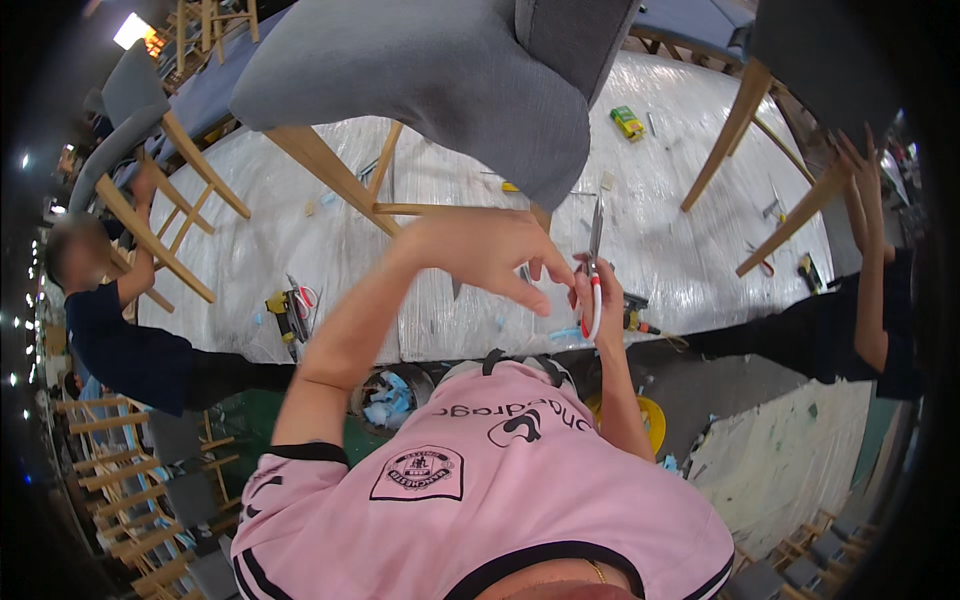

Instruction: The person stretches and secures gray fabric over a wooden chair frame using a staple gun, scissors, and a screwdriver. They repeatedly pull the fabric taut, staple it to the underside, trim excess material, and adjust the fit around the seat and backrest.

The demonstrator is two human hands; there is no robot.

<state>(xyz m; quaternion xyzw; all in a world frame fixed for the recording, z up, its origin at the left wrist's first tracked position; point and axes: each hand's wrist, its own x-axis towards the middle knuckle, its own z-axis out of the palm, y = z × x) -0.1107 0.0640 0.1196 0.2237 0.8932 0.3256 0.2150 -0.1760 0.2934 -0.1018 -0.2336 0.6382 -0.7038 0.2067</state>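
The right hand (605, 295) has hold of a pair of scissors (592, 305), its fingers closed about the red-and-white handles, just beyond the person's chest and above the near part of the plastic-covered table (460, 325). The scissors' long axis runs nearly straight away from the person, tips farthest, leaning very slightly to the right; the handles lie nearest the body and the 2 blades (598, 225) sit close together. The left hand (490, 255) reaches across from the left, fingers half bent and pointing right toward the scissors, thumb parted from the forefinger, with nothing visible in its grasp; whether a fingertip touches the scissors, I cannot tell. Beyond it is a grey upholstered chair (430, 95) with wooden legs. A green-and-yellow box (627, 123) lies farther off on the table, and a yellow-and-black tool (283, 318) lies near its left side. 2 co-workers in dark shirts stand at the sides, the left co-worker (125, 335) and the right co-worker (850, 320) each with a hand at a chair.
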